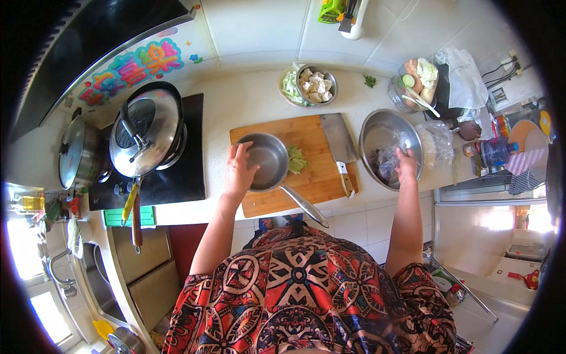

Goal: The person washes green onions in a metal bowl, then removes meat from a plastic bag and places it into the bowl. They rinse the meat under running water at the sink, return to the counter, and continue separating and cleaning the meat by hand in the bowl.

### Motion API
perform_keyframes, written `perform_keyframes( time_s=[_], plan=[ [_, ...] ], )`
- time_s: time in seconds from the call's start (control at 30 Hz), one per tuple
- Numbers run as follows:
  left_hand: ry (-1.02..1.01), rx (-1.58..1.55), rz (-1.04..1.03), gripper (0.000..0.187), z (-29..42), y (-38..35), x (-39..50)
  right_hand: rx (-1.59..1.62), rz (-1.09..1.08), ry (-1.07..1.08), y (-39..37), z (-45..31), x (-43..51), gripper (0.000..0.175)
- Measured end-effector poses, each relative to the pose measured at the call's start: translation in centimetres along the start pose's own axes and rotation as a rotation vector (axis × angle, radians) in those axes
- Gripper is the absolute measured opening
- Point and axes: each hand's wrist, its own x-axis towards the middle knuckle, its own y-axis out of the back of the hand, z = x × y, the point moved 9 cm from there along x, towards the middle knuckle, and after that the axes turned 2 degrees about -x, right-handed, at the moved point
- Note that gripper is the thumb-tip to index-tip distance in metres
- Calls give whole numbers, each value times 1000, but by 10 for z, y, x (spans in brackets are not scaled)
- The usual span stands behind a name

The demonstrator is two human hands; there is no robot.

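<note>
My left hand [239, 170] grips the rim of a small steel saucepan [266, 161], empty, over a wooden cutting board [274, 201]; its handle points towards me. Sliced green vegetable [297, 159] lies on the board at the pan's right. A cleaver [339, 141] rests on the board's right side. My right hand [406, 164] reaches into a large steel bowl [368, 132] at the right, its fingers on a clear plastic bag [388, 167] with dark contents. Behind the board, a steel bowl of pale chunks [316, 85] overlaps a plate of shredded cabbage [291, 87].
A lidded wok [150, 137] and a lidded pot [75, 152] stand at the stove [190, 177] on the left. Right of the large bowl lies a plastic bag [435, 144]. A glass bowl of vegetables [398, 95] stands behind it, near chopped herbs [369, 80].
</note>
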Motion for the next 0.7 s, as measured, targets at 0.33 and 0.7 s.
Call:
perform_keyframes(
  time_s=[0.33, 0.7],
  plan=[
    [-2, -185, 58, 46, -9, 14, -5, 162, 241, 341, 57, -28, -3, 23],
    [-303, -156, 87, 31, 98, -13, -4, -330, -76, 378, -6, 5, 6, 26]
  ],
)
